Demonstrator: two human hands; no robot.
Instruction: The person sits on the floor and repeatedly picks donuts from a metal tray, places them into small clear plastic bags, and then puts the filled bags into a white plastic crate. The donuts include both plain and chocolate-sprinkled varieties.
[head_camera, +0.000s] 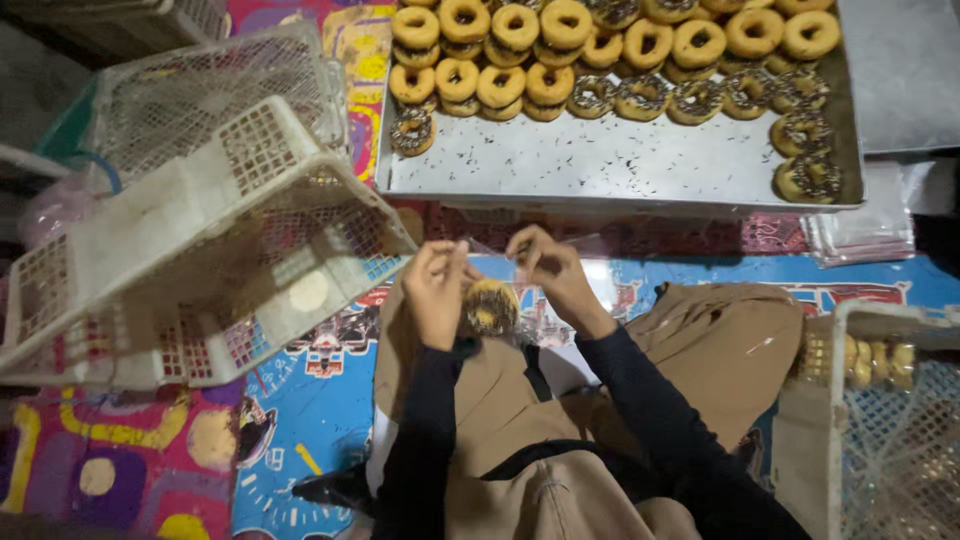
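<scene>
My left hand (436, 290) holds a chocolate-topped doughnut (490, 306) inside a clear plastic bag (530, 300). My right hand (550, 268) pinches the bag's open top edge just above and to the right of the doughnut. Both hands are over my lap, in front of a metal tray (600, 165). The tray carries several plain glazed doughnuts (520, 40) and several chocolate-sprinkled doughnuts (800, 150) along its far and right sides.
White plastic baskets (200, 230) are stacked tilted at the left. Another white basket (890, 400) at the right holds bagged doughnuts. A pile of clear plastic bags (865, 235) lies right of the tray. A colourful patterned mat (300, 410) covers the floor.
</scene>
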